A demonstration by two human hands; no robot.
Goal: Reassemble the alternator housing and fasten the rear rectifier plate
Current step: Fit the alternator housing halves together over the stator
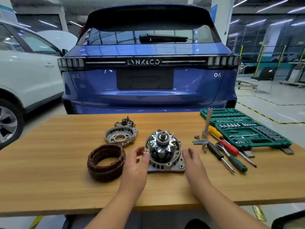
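My left hand (pixel 137 160) and right hand (pixel 192 160) are both released, one each side of the front housing (pixel 166 164) on the counter (pixel 57 162).

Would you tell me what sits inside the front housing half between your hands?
The rotor stands upright in the front housing, shaft end up. Its lower part and the seat beneath are hidden by the housing wall.

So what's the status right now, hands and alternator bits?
Left hand and right hand open, flanking the front housing with rotor. Stator and rear housing lie apart, unfitted. Nothing in the way.
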